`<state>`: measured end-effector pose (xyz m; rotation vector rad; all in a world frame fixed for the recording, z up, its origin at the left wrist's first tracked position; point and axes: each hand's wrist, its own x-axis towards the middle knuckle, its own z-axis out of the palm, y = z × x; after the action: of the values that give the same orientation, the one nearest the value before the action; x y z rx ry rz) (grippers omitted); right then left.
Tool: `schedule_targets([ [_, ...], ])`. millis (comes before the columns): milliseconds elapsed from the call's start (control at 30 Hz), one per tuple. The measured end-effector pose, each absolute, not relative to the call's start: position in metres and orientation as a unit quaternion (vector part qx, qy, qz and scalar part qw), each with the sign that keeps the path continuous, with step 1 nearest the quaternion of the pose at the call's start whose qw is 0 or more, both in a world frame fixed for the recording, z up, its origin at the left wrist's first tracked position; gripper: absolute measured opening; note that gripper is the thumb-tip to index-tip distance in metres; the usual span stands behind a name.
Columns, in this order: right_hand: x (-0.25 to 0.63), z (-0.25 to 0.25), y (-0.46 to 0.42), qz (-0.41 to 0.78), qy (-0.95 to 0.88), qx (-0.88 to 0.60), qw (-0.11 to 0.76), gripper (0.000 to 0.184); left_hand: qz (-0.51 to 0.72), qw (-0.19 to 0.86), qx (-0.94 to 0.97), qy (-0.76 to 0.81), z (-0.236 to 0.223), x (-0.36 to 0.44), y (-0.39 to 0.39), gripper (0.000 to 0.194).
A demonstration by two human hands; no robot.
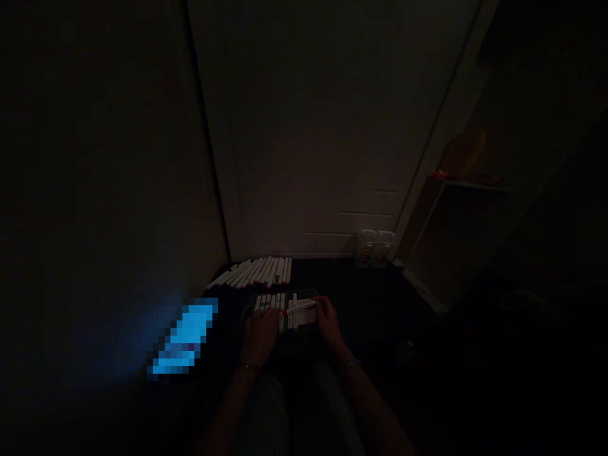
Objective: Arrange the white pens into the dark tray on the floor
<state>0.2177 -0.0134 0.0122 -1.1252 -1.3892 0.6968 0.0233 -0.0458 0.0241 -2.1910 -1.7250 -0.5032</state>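
Observation:
In dim light, a clear-looking case (pixel 311 293) holds a row of white markers (pixel 270 301) with coloured bands. A single white marker (pixel 301 307) with a red end lies slanted over the case. My right hand (pixel 329 320) is closed on its right end, thumb and fingers pinched together. At the case's left side, my left hand (pixel 260 330) lies over the lower ends of the row, its fingers stretched forward and close to the red end. Whether those fingertips touch the red end is hard to make out in the dark.
Behind the case, many loose white markers (pixel 259 271) lie side by side on the dark table (pixel 332 275). Two clear containers (pixel 375 248) with labels stand at the back right, by the wall. A glowing, pixelated screen (pixel 185 339) is at the left. A shelf unit (pixel 441 221) rises at the right.

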Motion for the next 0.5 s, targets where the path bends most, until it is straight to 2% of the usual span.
schedule_targets([
  [500,0.2149,0.0125,-0.0119,0.306,-0.591,-0.471,0.579,0.023,-0.173,0.148,-0.771,-0.594,0.0204,0.0209,-0.0409,0.034],
])
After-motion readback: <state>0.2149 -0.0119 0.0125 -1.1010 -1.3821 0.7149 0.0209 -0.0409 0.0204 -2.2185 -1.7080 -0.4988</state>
